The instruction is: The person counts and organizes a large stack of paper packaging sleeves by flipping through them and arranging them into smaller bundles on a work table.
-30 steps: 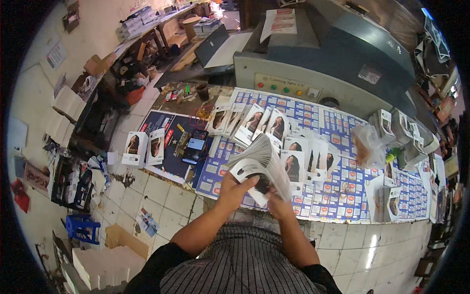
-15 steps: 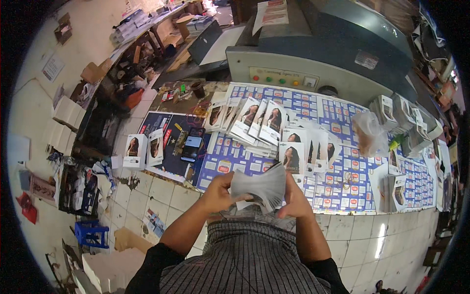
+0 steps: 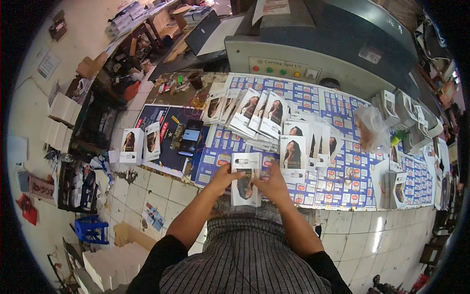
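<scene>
A stack of white printed cards, each with a photo of a long-haired person, is between my two hands at the table's near edge. The top card's print faces me upside down. My left hand closes on the stack's left side, thumb on top. My right hand grips the right side, its thumb also over the top card. Just beyond, a fanned pile of like cards lies on the table, and another fanned pile sits to its right.
Blue printed sheets cover the table. At left are a phone and two small card piles. Further right lie a clear plastic bag and several card stacks. A grey machine with buttons stands behind.
The stack was bowed and fanned between my hands; now it is flat, squared, with its printed face showing. My hands have come closer together, the right one moving left.
</scene>
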Action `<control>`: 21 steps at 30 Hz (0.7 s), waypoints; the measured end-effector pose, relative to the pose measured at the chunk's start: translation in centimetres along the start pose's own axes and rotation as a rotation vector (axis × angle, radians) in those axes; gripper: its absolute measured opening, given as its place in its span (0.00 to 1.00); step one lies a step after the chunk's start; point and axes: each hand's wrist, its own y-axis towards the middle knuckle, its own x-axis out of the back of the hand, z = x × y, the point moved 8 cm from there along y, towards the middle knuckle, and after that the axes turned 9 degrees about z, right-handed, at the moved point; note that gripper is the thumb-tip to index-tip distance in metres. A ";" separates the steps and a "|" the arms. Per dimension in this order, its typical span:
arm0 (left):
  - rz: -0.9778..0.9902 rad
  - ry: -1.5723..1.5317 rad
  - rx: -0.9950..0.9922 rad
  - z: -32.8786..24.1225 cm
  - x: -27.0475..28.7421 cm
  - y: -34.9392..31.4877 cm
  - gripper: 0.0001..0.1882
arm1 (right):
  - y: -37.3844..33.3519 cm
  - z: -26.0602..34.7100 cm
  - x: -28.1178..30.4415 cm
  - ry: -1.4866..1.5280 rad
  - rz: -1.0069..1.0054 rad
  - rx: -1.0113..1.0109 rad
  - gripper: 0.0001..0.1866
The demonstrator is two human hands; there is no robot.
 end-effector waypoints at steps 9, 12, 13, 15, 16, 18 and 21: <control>0.113 0.270 0.208 2.6 3.3 0.4 0.29 | 6.4 6.2 -11.5 -0.730 0.441 0.353 0.47; 0.028 -0.170 0.102 5.1 4.9 0.4 0.28 | 6.1 4.8 -11.4 -0.754 0.464 0.501 0.46; 0.032 -0.182 0.115 5.1 4.2 0.6 0.28 | 6.4 4.3 -11.1 -0.733 0.463 0.502 0.47; -0.014 -0.322 0.051 3.7 3.6 0.7 0.28 | 6.6 3.8 -10.6 -0.673 0.490 0.506 0.48; -0.020 -0.332 0.062 4.1 4.0 0.6 0.28 | 6.3 3.7 -10.5 -0.615 0.504 0.516 0.49; 0.001 -0.191 0.189 5.2 4.8 0.3 0.28 | 6.8 3.9 -10.5 -0.588 0.494 0.539 0.50; -0.012 -0.298 0.149 2.6 3.2 0.0 0.28 | 7.3 3.8 -10.3 -0.487 0.439 0.521 0.50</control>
